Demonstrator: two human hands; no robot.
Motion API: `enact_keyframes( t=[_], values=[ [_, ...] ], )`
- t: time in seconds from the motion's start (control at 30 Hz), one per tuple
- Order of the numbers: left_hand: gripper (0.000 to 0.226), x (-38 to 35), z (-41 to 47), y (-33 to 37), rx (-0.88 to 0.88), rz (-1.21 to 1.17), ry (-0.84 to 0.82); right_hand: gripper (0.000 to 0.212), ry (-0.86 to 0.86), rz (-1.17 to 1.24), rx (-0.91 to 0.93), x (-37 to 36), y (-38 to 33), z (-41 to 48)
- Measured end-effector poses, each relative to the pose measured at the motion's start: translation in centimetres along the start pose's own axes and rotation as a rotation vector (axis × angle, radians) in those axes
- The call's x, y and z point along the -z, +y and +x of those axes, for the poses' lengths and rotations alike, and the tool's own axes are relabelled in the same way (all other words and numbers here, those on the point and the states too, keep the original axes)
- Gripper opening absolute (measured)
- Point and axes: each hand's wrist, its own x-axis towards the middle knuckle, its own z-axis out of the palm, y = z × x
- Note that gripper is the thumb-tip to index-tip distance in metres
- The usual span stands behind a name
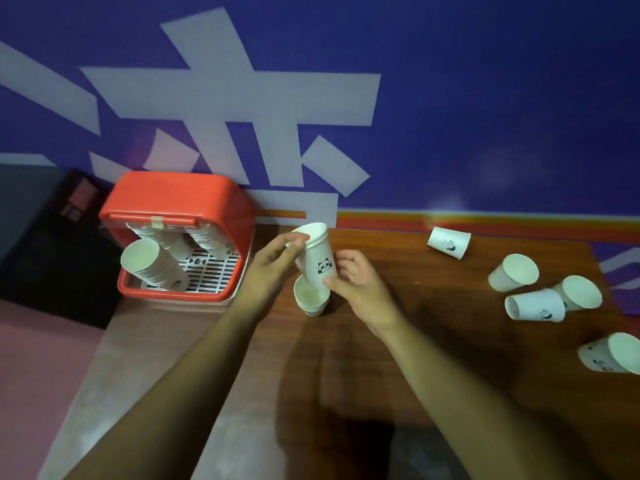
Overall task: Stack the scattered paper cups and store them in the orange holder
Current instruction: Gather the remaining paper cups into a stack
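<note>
Both hands hold a white paper cup stack (pixel 317 256) with a panda print, tilted over an upright cup (pixel 309 296) on the wooden table. My left hand (pixel 273 261) grips the stack near its upper rim; my right hand (pixel 356 282) pinches its lower side. The bottom of the stack sits at the mouth of the upright cup. The orange holder (pixel 180 199) stands at the left, its front open, with stacks of cups (pixel 152 265) leaning inside on a white grid. Several loose cups lie on their sides at the right, among them one cup (pixel 449 242) near the wall.
The wooden table (pixel 381 358) ends at the right near the fallen cups (pixel 535 304). A blue wall with white shapes runs behind. A dark box (pixel 52 244) stands left of the holder. A grey ledge (pixel 145 375) runs along the table's left side.
</note>
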Motion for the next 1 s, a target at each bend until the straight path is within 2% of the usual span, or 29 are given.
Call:
enact_keyframes(
  t=[0.03,0.07,0.17,0.2,0.33,0.47,0.53,0.63,0.77,0.83,1.0],
  values=[
    [0.027,0.1,0.0,-0.2,-0.018,0.068,-0.007,0.054,-0.022,-0.056,-0.007,0.0,0.3,0.2],
    [0.036,0.3,0.0,-0.5,-0.030,0.135,-0.024,0.057,-0.044,-0.112,-0.011,0.0,0.7,0.4],
    [0.082,0.9,0.0,-2.0,0.009,0.240,-0.055,0.057,-0.076,-0.267,-0.009,-0.3,1.7,1.0],
    [0.089,1.1,-0.1,-2.5,0.029,0.269,-0.058,0.060,-0.076,-0.301,-0.022,-0.4,2.2,1.4],
    [0.068,1.8,0.0,-4.9,0.050,0.424,-0.107,0.070,-0.065,-0.408,-0.066,-0.7,4.2,1.9],
    [0.088,2.2,-0.1,-6.8,0.065,0.462,-0.146,0.063,0.027,-0.531,-0.028,-1.2,5.1,1.3],
    [0.081,2.4,0.0,-7.5,0.053,0.511,-0.160,0.057,0.095,-0.621,0.010,-1.3,5.9,1.5],
    [0.075,2.7,0.4,-8.0,0.028,0.618,-0.201,0.053,0.089,-0.644,-0.078,-1.8,6.3,1.2],
    [0.079,3.4,1.0,-7.4,0.004,0.716,-0.268,0.051,0.144,-0.681,-0.124,-2.2,5.6,0.0],
    [0.077,3.6,1.1,-6.7,0.000,0.748,-0.244,0.050,0.196,-0.675,-0.158,-1.6,4.6,-1.2],
    [0.056,2.3,0.2,-2.9,-0.041,0.752,-0.179,0.043,0.340,-0.754,-0.200,2.8,2.6,-6.5]
  ],
)
